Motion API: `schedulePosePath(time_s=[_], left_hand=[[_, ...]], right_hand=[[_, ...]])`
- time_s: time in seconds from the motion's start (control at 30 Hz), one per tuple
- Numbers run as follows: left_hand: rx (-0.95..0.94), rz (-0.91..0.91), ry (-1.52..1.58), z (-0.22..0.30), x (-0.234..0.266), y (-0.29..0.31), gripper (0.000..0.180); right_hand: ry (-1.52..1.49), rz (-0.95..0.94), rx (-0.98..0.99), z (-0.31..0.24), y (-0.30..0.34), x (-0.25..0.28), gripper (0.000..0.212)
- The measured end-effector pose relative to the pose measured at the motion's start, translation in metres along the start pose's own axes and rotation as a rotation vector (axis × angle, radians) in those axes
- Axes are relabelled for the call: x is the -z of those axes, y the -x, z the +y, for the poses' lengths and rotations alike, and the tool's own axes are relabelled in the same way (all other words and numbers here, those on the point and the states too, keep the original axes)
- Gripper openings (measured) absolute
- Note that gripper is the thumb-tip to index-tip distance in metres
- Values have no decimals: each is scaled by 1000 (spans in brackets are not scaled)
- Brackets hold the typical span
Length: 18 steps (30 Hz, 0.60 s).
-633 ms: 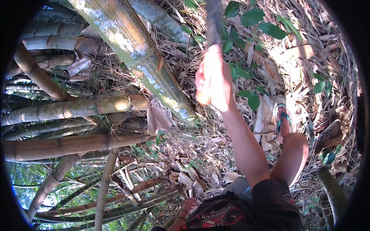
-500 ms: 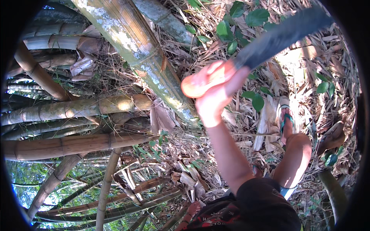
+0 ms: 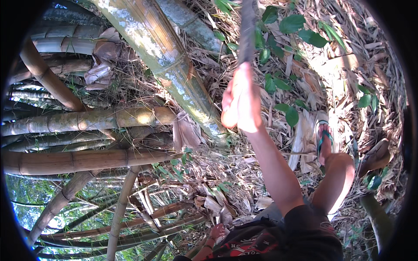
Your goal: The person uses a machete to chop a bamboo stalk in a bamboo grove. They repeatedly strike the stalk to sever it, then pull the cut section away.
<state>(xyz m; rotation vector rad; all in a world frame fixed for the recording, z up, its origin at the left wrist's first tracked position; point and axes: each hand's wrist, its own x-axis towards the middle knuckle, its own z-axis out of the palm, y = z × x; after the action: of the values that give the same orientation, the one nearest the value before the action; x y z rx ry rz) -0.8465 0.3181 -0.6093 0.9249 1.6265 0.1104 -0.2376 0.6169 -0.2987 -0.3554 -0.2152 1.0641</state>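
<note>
My right hand point(image 3: 244, 102) is closed round the orange handle of a machete point(image 3: 247, 37). Its dark blade points up toward the top edge and looks narrow, turned nearly edge-on and slightly blurred. Just left of that hand slants a thick bamboo culm point(image 3: 167, 65), green-brown with pale patches; a gap shows between it and the blade. My left hand point(image 3: 217, 231) is low in the picture beside my dark shirt, with a band at its wrist. Its fingers are too small and unclear to make out.
Several bamboo culms point(image 3: 82, 162) cross the left side, some lying level and some slanting. Dry leaves and husks point(image 3: 278, 152) cover the ground. Green leafy plants point(image 3: 291, 24) grow beyond the blade. My sandalled foot point(image 3: 324, 141) and bent knee are at the right.
The machete blade has swung left, from pointing up-right to pointing nearly straight up. My right hand has turned with it. My left hand now shows more plainly at the bottom.
</note>
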Motion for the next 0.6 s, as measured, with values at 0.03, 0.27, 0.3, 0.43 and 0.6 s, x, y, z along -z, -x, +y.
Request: schedulePosePath(time_s=[0.03,0.27,0.3,0.43,0.6], left_hand=[[-114,8,-210,-10,-2,12,45],[158,65,45,8,-28,-15,45],[170,74,51,6,-28,-10,45],[177,142,100,3,-33,5,45],[215,203,50,29,-43,-3,46]], right_hand=[[-140,34,98,-19,1,-16,57],[-171,514,200,187,-38,-77,61],[-77,339,-38,210,-14,-79,58],[49,81,-574,157,24,-47,51],[138,93,-222,38,-6,-18,61]])
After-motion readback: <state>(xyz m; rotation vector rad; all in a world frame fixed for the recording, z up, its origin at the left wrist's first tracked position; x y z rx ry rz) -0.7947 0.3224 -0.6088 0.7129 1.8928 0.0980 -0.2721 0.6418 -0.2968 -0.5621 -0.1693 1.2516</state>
